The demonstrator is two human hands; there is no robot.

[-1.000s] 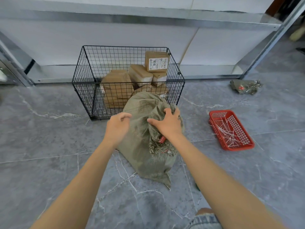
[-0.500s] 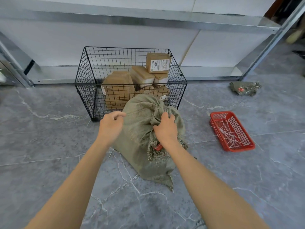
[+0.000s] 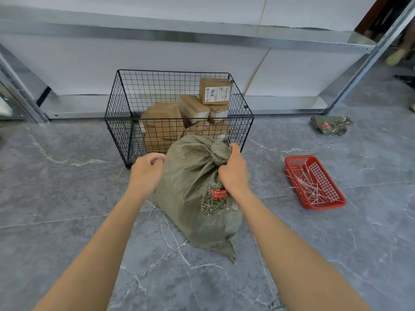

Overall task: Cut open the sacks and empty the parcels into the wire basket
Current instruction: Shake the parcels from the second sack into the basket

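The green woven sack (image 3: 193,176) sat on the grey marble-veined floor (image 3: 67,198), slumped against the front of the black wire basket (image 3: 121,135) at its 12 o'clock, probably parked there so its load had only a short lift over the rim. The right hand (image 3: 233,173) was clamped on the bunched, twisted neck, just above a red label (image 3: 219,194) and the frayed strands of the mouth. This looked like a grip for hauling or steadying the sack. The left hand (image 3: 146,173) lay at the sack's 9 o'clock flank with its fingers curled, but whether it pinched any cloth could not be told. The sack's coarse plastic weave bulged in soft, lumpy folds and ended in a pointed corner at 6 o'clock. Boxy brown cardboard parcels (image 3: 162,124) were already piled inside the rigid grid. At 3 o'clock, a perforated red plastic tray (image 3: 324,205) held thin white cut ties (image 3: 307,187). At 2 o'clock, a crumpled empty sack (image 3: 331,125) lay flat.
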